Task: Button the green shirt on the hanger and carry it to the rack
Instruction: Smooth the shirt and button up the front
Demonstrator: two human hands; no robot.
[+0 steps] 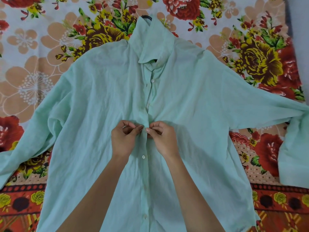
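Both the left hand (124, 139) and right hand (163, 139) pinch the green shirt (93, 114) at its front opening, pulling edges together for buttoning.

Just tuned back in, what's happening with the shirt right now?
A person has the shirt spread flat on a floral sheet, with the hanger hook poking out above the collar. The left hand and right hand pinch the front edges together mid-chest, working a button there. Above that point the front gapes open. No rack is in view.
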